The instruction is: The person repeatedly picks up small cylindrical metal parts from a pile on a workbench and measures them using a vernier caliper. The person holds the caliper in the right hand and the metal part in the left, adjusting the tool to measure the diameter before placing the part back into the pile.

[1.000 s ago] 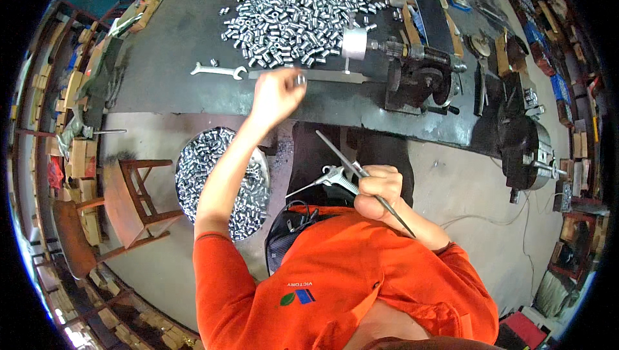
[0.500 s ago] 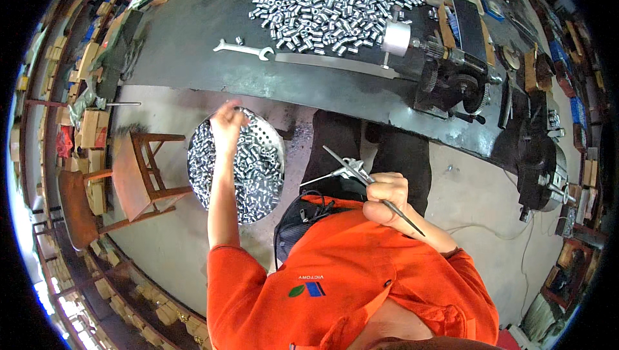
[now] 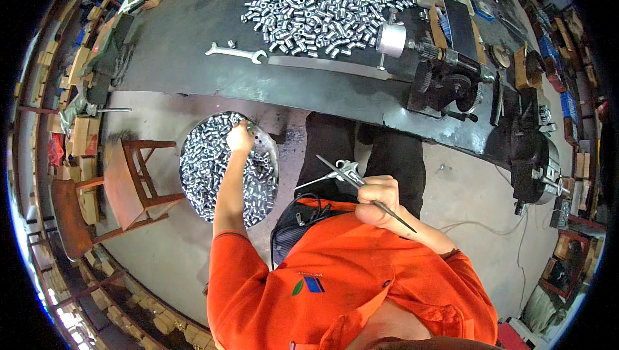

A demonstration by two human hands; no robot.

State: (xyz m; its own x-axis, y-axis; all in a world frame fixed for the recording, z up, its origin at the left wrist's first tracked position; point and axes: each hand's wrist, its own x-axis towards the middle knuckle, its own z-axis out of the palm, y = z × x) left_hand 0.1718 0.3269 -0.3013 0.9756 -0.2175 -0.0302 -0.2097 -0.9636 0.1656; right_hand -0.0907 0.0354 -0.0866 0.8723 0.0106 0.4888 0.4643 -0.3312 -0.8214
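The left hand [image 3: 240, 137] has just travelled from above the near edge of the workbench, by the wrench, past the upper rim of the basin, and is now down at the pieces inside. The work at this moment has therefore shifted from the bench to the round grey metal basin [image 3: 273, 156], which stands below the bench's near edge, left of the person's legs. The small shiny cylindrical metal pieces [image 3: 205, 163] fill most of it, up to its left rim. The left fingers are bunched, but their tips are too small and hidden to tell whether they grip a piece.

The right hand [image 3: 379, 193] has hardly moved: its fingers are closed around a slim dark metal rod [image 3: 401, 219], with a silvery trigger-handled blow gun [image 3: 348, 170] against the same fist.

On the dark flat-topped workbench [image 3: 167, 27], a broad heap of similar cylinders [image 3: 316, 11] lies back from the near edge, a silvery open-ended wrench [image 3: 235, 52] closer to that edge.
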